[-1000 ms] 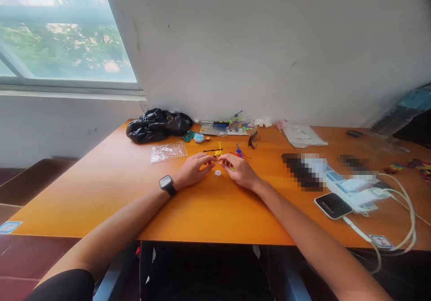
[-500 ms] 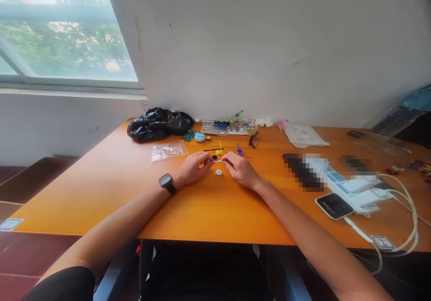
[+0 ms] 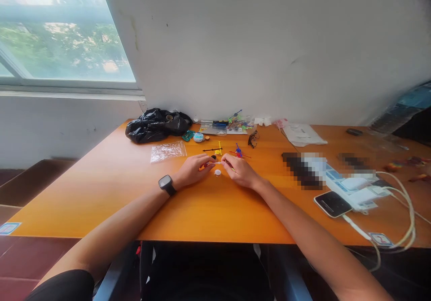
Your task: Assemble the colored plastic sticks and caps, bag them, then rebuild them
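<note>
My left hand (image 3: 193,169) and my right hand (image 3: 239,171) rest on the orange table (image 3: 111,189) with fingertips pinched together on a small white piece (image 3: 218,162) held between them. A small white round part (image 3: 217,172) lies on the table just below the fingertips. Thin coloured plastic pieces lie just beyond my hands: yellow (image 3: 219,149), red and blue (image 3: 239,151). A black watch (image 3: 166,184) is on my left wrist.
A clear plastic bag (image 3: 167,151) lies left of my hands, a black bag (image 3: 156,124) behind it by the wall. Small parts packets (image 3: 226,126) and papers (image 3: 303,134) sit at the back. A phone (image 3: 332,204), white power strip (image 3: 350,185) and cables (image 3: 406,211) lie right.
My hands have stayed almost in place; the fingertips have shifted slightly around the small white piece. The view has moved a little.
</note>
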Tool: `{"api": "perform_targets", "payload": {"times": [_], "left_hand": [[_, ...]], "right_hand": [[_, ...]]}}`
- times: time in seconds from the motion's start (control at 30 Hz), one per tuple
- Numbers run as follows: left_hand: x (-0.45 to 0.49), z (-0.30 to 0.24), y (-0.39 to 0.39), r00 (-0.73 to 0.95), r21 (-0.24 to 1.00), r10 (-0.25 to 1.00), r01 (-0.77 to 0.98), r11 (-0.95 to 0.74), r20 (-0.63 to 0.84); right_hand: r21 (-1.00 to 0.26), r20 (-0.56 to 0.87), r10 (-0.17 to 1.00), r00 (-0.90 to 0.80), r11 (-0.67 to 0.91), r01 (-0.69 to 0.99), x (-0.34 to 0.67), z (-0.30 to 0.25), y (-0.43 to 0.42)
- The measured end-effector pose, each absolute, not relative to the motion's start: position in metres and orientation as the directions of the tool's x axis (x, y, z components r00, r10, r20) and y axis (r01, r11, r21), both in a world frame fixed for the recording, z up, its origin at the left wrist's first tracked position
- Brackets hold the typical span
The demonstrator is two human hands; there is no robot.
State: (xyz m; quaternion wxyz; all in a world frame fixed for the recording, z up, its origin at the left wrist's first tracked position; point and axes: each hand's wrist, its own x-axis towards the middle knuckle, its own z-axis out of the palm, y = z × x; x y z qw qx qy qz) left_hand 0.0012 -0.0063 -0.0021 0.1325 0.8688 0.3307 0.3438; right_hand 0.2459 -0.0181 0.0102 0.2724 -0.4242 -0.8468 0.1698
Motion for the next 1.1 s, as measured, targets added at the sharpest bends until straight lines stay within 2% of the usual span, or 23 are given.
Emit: {"api": "perform_targets", "payload": {"times": [0.13,0.4,0.57,0.7,1.1], "left_hand": [[0.001,-0.005,-0.006,0.561,0.437,0.649,0.48,-0.761,0.514],[0.001,0.0,-0.009,0.599,0.422,0.639,0.48,-0.769,0.482],[0.002,-0.007,-0.006,0.602,0.487,0.666,0.463,-0.741,0.44],[0.004,-0.014,-0.003,0.604,0.546,0.684,0.438,-0.714,0.41],[0.004,-0.013,-0.005,0.631,0.488,0.654,0.452,-0.747,0.418]], "right_hand": [[-0.518,0.241,0.825,-0.511,0.554,0.651,0.247,0.009,-0.017],[-0.543,0.229,0.825,-0.517,0.548,0.636,0.247,0.009,-0.019],[-0.553,0.242,0.816,-0.525,0.561,0.617,0.245,0.007,-0.02],[-0.547,0.191,0.818,-0.542,0.548,0.633,0.243,0.008,-0.022],[-0.514,0.167,0.82,-0.547,0.546,0.661,0.243,0.013,-0.024]]}}
